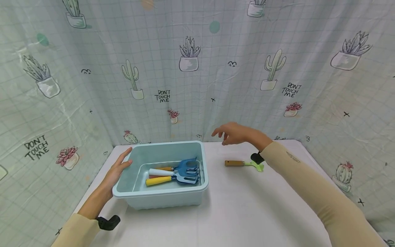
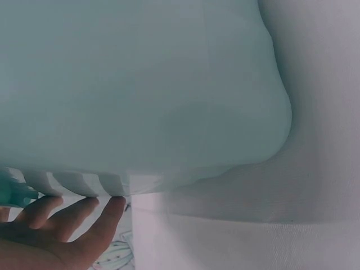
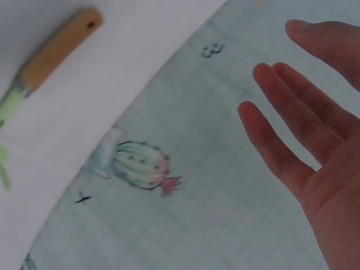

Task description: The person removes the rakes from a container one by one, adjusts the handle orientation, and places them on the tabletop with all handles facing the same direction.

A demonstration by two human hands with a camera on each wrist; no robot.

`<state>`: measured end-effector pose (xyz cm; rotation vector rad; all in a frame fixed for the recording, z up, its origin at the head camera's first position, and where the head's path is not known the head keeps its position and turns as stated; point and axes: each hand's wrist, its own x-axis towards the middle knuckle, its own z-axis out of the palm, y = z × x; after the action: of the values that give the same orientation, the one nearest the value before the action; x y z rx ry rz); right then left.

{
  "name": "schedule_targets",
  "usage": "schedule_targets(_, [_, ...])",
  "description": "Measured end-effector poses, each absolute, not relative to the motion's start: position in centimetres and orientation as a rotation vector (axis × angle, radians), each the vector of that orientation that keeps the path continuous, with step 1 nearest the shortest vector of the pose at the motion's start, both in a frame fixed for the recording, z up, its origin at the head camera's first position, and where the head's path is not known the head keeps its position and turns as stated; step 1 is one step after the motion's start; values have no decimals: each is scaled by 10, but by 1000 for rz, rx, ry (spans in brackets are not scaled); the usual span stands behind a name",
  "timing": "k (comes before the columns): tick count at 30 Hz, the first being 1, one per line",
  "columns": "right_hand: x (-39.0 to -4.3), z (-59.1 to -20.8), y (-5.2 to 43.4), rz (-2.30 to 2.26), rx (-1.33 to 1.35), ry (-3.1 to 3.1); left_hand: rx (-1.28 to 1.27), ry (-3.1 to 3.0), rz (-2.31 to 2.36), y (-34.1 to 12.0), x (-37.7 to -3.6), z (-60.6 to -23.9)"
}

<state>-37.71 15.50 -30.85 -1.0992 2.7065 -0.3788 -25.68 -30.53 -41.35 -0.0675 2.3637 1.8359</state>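
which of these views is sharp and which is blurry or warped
Head view: sharp, evenly lit, but wide-angle bending of the curtain. Left wrist view: tub wall fills the frame, too close and soft. Right wrist view: right hand shaded, slightly soft.

Both arms wear long, close-fitting beige sleeves that end at the wrists, leaving the left hand [image 1: 115, 170] and the right hand [image 1: 232, 133] bare. The right sleeve [image 1: 311, 187] carries a small line of dark lettering along the forearm, too small to read. A black device is strapped at each wrist: one under the left wrist [image 1: 108, 222] with a rounded, curved shape, one under the right wrist [image 1: 257, 157].
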Motion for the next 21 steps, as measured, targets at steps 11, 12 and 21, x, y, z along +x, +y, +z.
schedule_targets(11, [-366, -279, 85, -393, -1199, 2672, -67, 2385, 1818, -306, -257, -414])
schedule_targets(12, [-365, -279, 80, -389, -1215, 2664, -71, 2388, 1813, -306, -257, -414])
schedule_targets(21, [-359, -276, 32, -329, -1345, 2592, -99, 2390, 1805, -305, -258, -415])
